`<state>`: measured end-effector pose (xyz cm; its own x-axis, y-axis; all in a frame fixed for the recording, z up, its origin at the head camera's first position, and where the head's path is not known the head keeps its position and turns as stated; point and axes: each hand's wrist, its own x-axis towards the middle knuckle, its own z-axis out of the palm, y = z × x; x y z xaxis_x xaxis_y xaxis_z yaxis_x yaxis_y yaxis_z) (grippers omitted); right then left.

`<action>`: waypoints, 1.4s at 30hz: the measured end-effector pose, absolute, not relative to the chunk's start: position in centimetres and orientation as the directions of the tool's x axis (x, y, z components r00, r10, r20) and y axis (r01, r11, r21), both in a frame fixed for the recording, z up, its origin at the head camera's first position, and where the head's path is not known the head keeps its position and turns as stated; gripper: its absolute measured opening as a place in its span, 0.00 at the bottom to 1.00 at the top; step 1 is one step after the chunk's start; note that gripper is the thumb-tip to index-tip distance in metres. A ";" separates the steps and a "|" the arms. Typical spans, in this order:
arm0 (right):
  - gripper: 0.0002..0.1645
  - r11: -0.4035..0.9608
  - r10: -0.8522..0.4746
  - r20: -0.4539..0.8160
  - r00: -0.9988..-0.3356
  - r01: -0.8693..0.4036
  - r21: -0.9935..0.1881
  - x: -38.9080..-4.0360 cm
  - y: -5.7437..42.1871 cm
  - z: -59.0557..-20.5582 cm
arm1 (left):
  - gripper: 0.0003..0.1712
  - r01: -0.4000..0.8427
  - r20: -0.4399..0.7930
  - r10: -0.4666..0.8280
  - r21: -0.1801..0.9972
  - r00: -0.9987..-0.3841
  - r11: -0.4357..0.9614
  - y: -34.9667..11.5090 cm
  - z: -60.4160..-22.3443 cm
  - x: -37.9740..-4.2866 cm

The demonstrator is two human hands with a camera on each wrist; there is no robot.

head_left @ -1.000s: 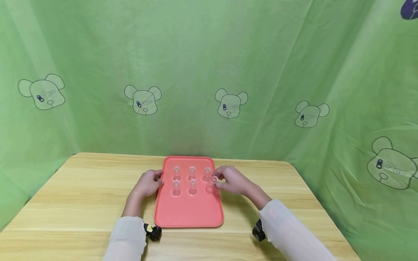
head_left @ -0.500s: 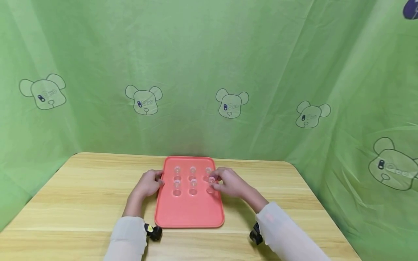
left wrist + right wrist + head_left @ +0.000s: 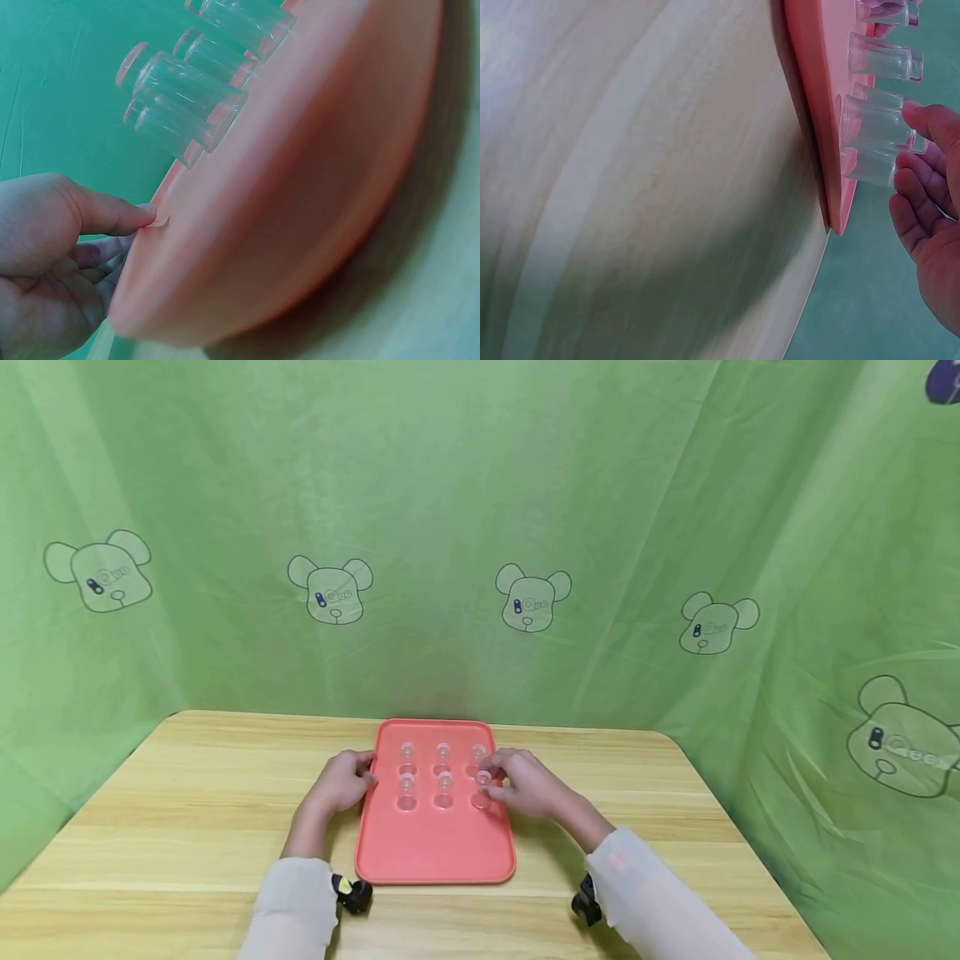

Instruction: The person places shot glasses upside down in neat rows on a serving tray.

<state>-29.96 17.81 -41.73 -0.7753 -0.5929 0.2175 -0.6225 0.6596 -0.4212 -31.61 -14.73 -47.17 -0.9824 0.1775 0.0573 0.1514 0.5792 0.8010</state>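
Observation:
Several small clear containers, each with a narrower top, stand in two rows on a pink tray [image 3: 435, 852]. In the head view my right hand [image 3: 525, 782] pinches the top of the near-right clear container [image 3: 483, 777]. The right wrist view shows the thumb and fingers at the narrow end of this container [image 3: 871, 124], its wide base at the tray. My left hand [image 3: 342, 781] holds the tray's left rim. In the left wrist view its thumb [image 3: 124, 216] presses on the rim while the other fingers lie partly hidden behind the edge.
The tray lies on a wood-grain table [image 3: 187, 827]. A green curtain [image 3: 435, 527] with bear-head drawings hangs behind and to the right. Black wrist cameras sit on both sleeves, the left camera [image 3: 352, 893] close to the tray's front-left corner.
My right hand has moved a little left with the container and down, from over the tray's right edge into line with the near row. My left hand stays at the rim.

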 end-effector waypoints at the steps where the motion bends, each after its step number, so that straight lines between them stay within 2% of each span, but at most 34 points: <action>1: 0.09 0.663 -0.590 0.214 -0.778 -0.619 -0.422 -29.9 17.8 -41.7 | 0.27 0.151 0.058 0.177 0.801 -0.983 0.580 -14.7 -47.2 -31.6; 24: 0.13 0.667 -0.588 0.188 -0.787 -0.603 -0.438 -30.0 17.7 -42.4 | 0.28 0.142 0.046 0.175 0.798 -0.984 0.586 -14.7 -47.1 -31.6; 31: 0.19 0.665 -0.582 0.179 -0.793 -0.591 -0.457 -29.9 17.9 -42.2 | 0.29 0.168 0.069 0.187 0.790 -0.980 0.589 -14.8 -47.2 -31.8; 39: 0.25 0.681 -0.533 0.221 -0.817 -0.569 -0.461 -29.9 18.4 -41.9 | 0.29 0.131 0.038 0.170 0.806 -0.985 0.578 -15.1 -47.1 -31.6; 42: 0.24 0.686 -0.525 0.253 -0.812 -0.580 -0.439 -29.9 18.7 -42.0 | 0.29 0.117 0.027 0.165 0.817 -0.986 0.564 -15.3 -47.0 -31.4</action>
<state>-29.92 18.69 -42.01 -0.8124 -0.5254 0.2528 -0.5802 0.6860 -0.4391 -31.37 -15.28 -47.00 -0.9859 0.1653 0.0268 0.1169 0.5643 0.8172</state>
